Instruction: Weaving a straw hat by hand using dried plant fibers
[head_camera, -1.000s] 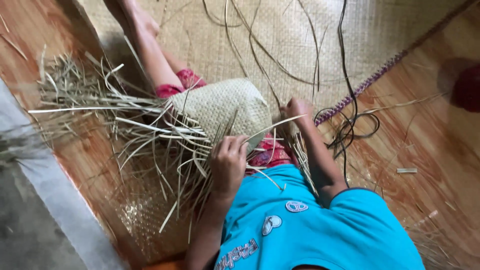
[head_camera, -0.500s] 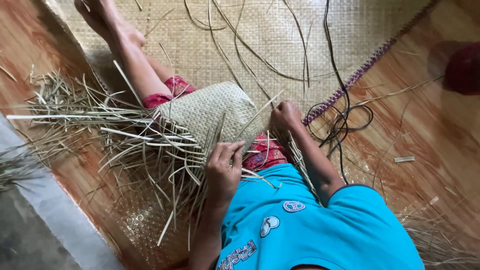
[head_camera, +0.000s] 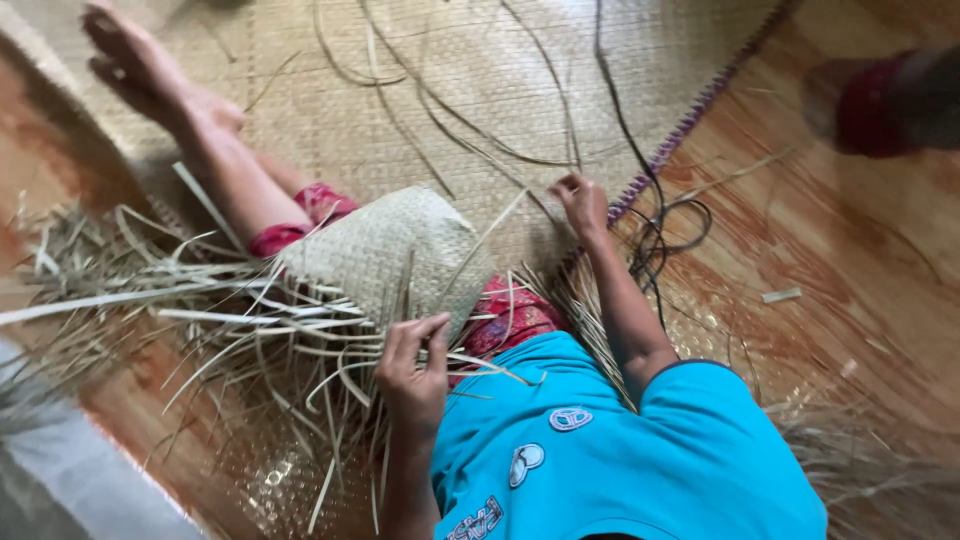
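i see the half-woven straw basket (head_camera: 385, 250) lying across the lap at centre frame, its woven dome toward the upper right and a fan of loose unwoven strips (head_camera: 200, 310) spraying out to the left over the wooden floor (head_camera: 860, 300). my left hand (head_camera: 412, 368), low and centre, is curled with thumb and fingers pinching a couple of strips right at the basket's open edge. my right hand (head_camera: 582, 203) is out toward the upper middle, fingers closed on a single long strip (head_camera: 480, 240) that runs back down to the weave, over the woven mat (head_camera: 450, 80). an outstretched leg (head_camera: 200, 150) runs to the upper left, and dark cords (head_camera: 660, 230) lie looped beside the mat's purple edge. i'd judge this as mid-weave: a strand being drawn taut while the edge is pinned. the next move would need the pinch kept firm so the weave doesn't loosen, and the long strip guided over and under its neighbours.
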